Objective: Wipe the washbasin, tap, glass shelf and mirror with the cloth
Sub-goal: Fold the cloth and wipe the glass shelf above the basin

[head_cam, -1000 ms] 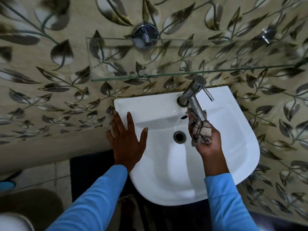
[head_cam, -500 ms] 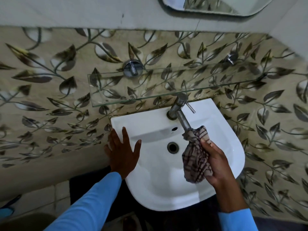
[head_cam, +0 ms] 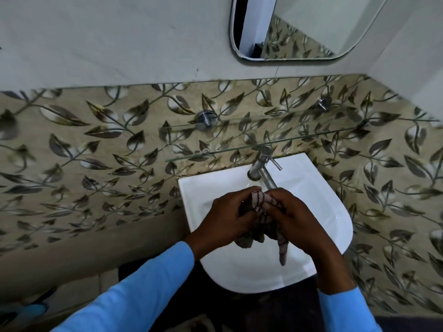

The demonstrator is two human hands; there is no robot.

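Observation:
A white washbasin (head_cam: 321,212) juts from the leaf-patterned wall. Its steel tap (head_cam: 262,170) slants down toward my hands. Over the bowl, my left hand (head_cam: 225,220) and my right hand (head_cam: 296,219) both grip a bunched checked cloth (head_cam: 260,200); a loose end of it hangs down into the basin. The drain is hidden behind my hands. A glass shelf (head_cam: 239,140) runs just above the tap. The mirror (head_cam: 311,27) hangs on the plain wall at the top.
Two chrome shelf brackets (head_cam: 205,119) (head_cam: 322,104) stick out of the tiled wall. A corner wall closes in at the right. A dark floor mat (head_cam: 263,312) lies under the basin, and a blue object (head_cam: 31,310) shows at the bottom left.
My left hand has left the basin's rim and joined the right on the cloth. The cloth has come off the tap's spout. The view has tilted up, showing the mirror.

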